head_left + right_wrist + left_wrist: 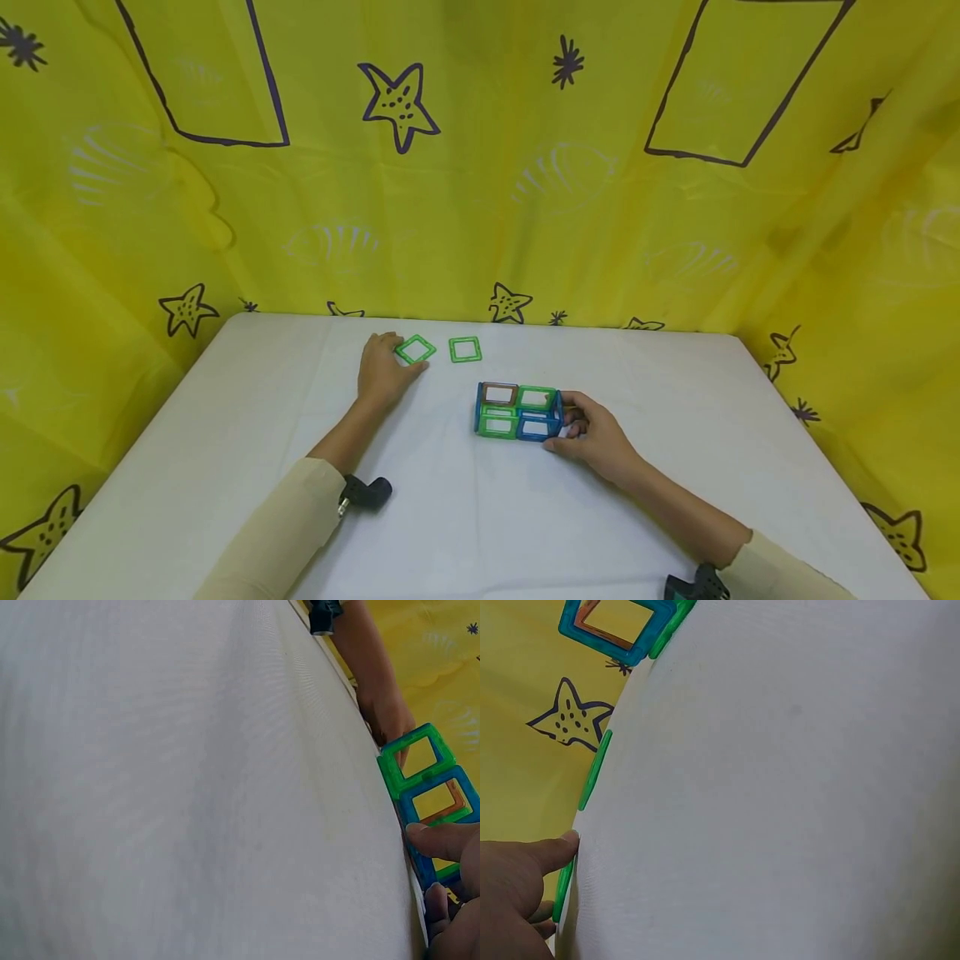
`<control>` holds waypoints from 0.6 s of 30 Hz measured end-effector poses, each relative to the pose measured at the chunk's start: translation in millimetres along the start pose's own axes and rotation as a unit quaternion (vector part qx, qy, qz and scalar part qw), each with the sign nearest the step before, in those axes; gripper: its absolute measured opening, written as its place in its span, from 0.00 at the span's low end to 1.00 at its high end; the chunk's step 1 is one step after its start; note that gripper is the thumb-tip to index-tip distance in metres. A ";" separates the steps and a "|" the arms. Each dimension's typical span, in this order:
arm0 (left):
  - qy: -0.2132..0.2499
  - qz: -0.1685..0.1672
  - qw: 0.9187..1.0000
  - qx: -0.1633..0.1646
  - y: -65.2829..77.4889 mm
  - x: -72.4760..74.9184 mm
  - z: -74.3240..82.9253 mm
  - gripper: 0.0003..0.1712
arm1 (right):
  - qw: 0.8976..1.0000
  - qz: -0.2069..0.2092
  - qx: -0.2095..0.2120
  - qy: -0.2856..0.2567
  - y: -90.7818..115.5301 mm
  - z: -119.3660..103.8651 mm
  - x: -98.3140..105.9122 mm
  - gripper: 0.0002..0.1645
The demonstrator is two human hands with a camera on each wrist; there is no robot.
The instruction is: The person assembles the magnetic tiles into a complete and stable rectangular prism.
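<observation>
My left hand holds a green square magnetic tile by its edges, thumb at the near side and fingers at the far left. The tile lies flat on the table, turned like a diamond. In the left wrist view the thumb sits along that tile's edge. My right hand grips the right end of a small box of magnetic tiles, thumb in front and fingers behind. The box has green, blue and brown-orange frames. A second green square tile lies flat just right of the first.
A white-covered table carries everything. Yellow curtain with starfish drawings hangs behind the table and along both sides. A black wrist camera is worn on the left forearm, another on the right.
</observation>
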State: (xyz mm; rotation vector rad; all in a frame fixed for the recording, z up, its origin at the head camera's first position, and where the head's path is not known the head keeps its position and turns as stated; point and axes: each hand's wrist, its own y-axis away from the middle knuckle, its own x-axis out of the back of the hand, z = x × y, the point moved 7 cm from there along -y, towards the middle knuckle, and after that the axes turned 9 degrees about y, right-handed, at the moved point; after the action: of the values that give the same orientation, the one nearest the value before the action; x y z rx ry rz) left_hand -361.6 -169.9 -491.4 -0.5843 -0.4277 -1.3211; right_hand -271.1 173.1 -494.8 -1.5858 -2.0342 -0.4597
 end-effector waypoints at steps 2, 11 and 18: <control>-0.003 0.003 1.000 -0.002 -0.5 -0.3 1.0 0.38 | 1.000 -0.002 0.000 -0.002 0.1 -0.4 0.2 0.42; 0.005 0.010 1.000 -0.001 -1.5 -0.7 1.1 0.34 | 1.000 -0.004 0.001 -0.012 1.8 -0.1 -1.0 0.43; 0.020 0.012 1.000 -0.001 -1.5 -0.5 -1.1 0.33 | 1.000 -0.007 -0.002 -0.015 2.3 -0.2 -0.7 0.43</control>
State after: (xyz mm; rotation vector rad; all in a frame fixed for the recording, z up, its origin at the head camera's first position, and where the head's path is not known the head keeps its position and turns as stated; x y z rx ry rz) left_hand -363.2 -170.5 -492.4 -0.5623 -0.3848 -1.3096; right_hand -268.7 173.0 -495.2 -1.5924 -2.0693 -0.4478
